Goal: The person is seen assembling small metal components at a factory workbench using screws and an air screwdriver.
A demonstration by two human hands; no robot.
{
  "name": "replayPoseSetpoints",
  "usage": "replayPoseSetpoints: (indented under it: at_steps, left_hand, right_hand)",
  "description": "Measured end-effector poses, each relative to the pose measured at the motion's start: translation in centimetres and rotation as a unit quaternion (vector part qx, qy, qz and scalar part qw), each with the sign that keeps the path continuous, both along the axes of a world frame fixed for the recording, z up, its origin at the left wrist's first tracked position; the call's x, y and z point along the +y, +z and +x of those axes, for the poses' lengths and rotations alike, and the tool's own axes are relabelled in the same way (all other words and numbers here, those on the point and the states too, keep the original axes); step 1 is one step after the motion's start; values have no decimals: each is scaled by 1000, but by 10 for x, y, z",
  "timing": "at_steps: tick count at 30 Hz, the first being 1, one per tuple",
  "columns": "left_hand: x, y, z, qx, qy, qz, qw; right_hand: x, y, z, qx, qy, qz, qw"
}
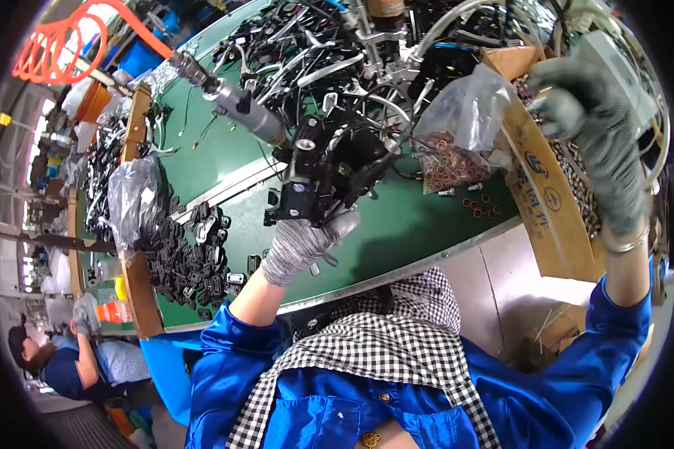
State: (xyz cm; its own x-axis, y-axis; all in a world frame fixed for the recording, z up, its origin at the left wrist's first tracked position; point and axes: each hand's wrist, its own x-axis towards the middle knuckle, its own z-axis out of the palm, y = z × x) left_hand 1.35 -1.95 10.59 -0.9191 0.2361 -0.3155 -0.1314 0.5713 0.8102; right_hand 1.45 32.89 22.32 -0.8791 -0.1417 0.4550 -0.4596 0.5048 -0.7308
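Note:
My left hand (301, 248), in a grey knit glove, is closed from below around a bunch of black brake parts (314, 176) with thin black hoses. It holds them up over the green table, just below the tip of a hanging air screwdriver (243, 108). My right hand (595, 123), gloved as well, is raised at the far right, above a cardboard box (543, 202) of small metal fittings (577, 176). Motion smears its fingers, and I cannot make out anything in them. Copper-coloured rings fill a clear plastic bag (457, 153) left of the box.
Several loose rings (481, 207) lie before the bag. Black plastic pieces (195, 251) are heaped at left on the green table (240, 194), near a grey plastic bag (135, 198). Brake levers and hoses (299, 60) pile up at the back. Another person (79, 363) sits at far left.

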Motion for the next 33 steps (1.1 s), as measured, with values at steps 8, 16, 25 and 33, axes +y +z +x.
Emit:
replayPoseSetpoints:
  at_steps: [8,16,25,33]
  left_hand:
    - [1,-10,14,-36,-2,302,953]
    - [-12,-6,24,-9,31,189,982]
    - [-13,4,25,-43,11,88,995]
    - [-6,1,29,153,-24,16,988]
  right_hand:
    - [-78,-4,-6,-171,77,-38,981]
    - [-99,-21,-9,-58,111,-8,992]
    - [-87,-25,-6,-53,147,45,987]
    - [-89,-42,-1,-28,105,75,991]
